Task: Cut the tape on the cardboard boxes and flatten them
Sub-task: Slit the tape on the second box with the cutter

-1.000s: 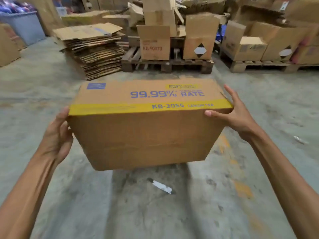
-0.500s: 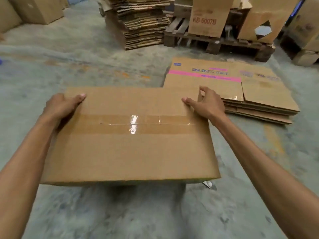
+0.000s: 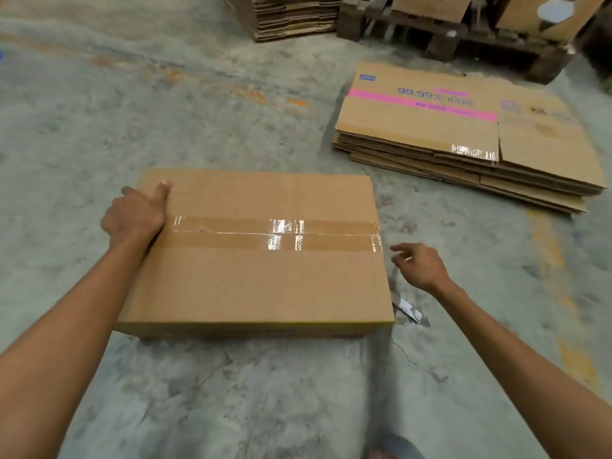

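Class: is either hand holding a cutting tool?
No: the left hand grips the box, the right hand is empty, and the cutter lies on the floor.

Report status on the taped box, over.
Hands: left hand grips box at left edge; right hand open, free, beside right edge. Box on floor, tape uncut. Near right hand, knife on floor; nothing in the way.

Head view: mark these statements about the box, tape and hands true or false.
1. A strip of tape runs across the top of the box. True.
2. Both hands grip the box. False: only the left hand holds its edge; the right hand hovers beside it, empty.
3. The flattened stack has a yellow stripe. False: the flattened stack has a pink one.
4. A knife lies on the floor near the box's right side. True.
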`<state>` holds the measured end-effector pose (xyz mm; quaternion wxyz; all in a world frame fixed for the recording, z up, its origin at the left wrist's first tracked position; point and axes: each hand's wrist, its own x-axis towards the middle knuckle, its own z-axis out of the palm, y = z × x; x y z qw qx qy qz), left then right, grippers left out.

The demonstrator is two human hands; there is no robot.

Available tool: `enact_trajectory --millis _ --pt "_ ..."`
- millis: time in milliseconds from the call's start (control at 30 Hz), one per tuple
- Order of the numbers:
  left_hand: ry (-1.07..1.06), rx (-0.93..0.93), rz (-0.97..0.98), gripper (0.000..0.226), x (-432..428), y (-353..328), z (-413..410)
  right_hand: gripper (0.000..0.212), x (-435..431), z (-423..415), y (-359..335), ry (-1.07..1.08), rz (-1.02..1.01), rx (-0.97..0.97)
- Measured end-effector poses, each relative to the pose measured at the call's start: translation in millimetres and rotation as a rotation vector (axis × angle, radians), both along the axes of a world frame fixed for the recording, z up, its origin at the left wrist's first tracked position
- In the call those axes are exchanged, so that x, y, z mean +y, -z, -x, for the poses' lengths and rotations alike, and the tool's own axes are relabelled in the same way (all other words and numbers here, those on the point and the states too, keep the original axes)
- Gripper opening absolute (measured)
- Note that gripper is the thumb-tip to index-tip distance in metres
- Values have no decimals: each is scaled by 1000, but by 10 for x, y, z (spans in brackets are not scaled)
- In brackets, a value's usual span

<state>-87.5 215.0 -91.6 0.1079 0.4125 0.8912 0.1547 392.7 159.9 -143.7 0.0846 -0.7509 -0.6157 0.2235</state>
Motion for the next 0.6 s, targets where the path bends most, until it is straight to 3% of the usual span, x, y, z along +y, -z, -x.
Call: enact_trajectory --millis 100,167,300,433,600 --pt "-140 -9 7 85 -134 -10 -110 31 -406 34 348 -47 123 -188" --pt "-179 18 21 84 -302 -5 -152 29 -566 93 480 -48 62 -234" --pt "-315 50 32 83 -733 53 -289 16 -556 117 567 24 32 -159" --pt "-279 96 -98 77 -998 134 -395 13 -472 82 537 42 89 -145" --pt "-190 90 -165 70 -1029 98 -361 17 -154 -76 50 283 -140 -45"
